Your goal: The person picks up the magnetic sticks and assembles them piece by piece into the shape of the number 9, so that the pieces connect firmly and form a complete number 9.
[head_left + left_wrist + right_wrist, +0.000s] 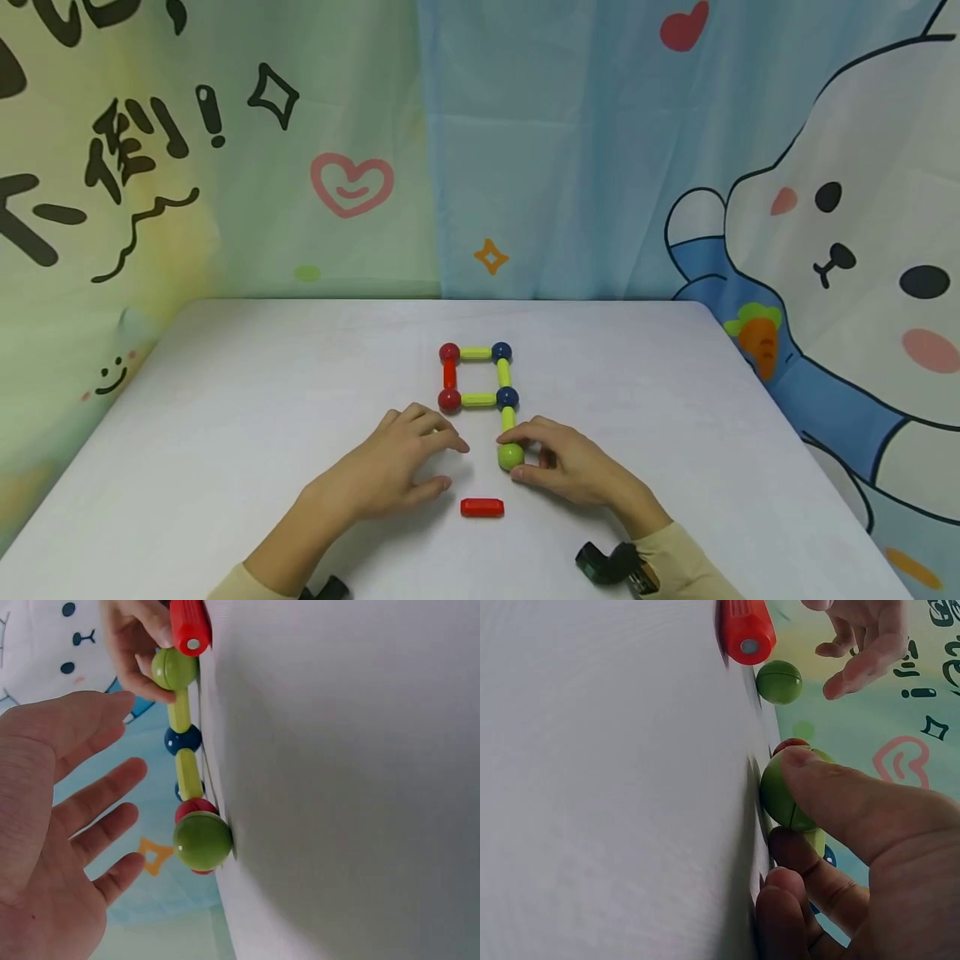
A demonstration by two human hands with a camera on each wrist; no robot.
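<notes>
Between thumb and fingers my right hand (pixel 566 462) pinches a green ball (pixel 511 456), which sits at the near end of a yellow-green stick (pixel 508 418). That stick joins a blue ball (pixel 507 397), one corner of a square of sticks and balls lying flat. Two red balls with a red stick (pixel 449 374) between them form its left side; another blue ball (pixel 502 352) is at the far right corner. My left hand (pixel 401 467) hovers with fingers spread, holding nothing. Beside it a second green ball (pixel 202 840) shows in the left wrist view; the hand hides it from the head view.
A loose red stick (pixel 482 507) with a metal disc in its end lies in front, between the hands. Everything rests on a white-covered table (pixel 225 400). Behind its far edge hangs a printed curtain (pixel 525 167). Dark wrist cameras (pixel 618 565) sit at the sleeves.
</notes>
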